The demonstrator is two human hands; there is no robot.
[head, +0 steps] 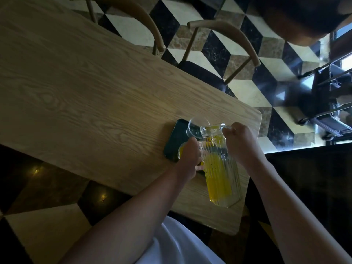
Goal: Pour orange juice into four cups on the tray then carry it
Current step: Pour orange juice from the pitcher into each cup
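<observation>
Ribbed glass pitcher [219,164] half full of orange juice, tilted over dark tray [174,141] near table [76,92] right edge | right hand [241,141] gripping handle | left hand [189,155] steadying cup [182,150], fingers hidden, cannot tell | empty cup [196,128] at spout

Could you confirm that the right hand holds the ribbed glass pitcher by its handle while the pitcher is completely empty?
Not quite: the head view shows the pitcher still holds orange juice. The right hand does hold its handle.

Bare wooden table [80,88] left of the tray [174,143] offers open passage; two chairs [219,54] line its far edge.
</observation>
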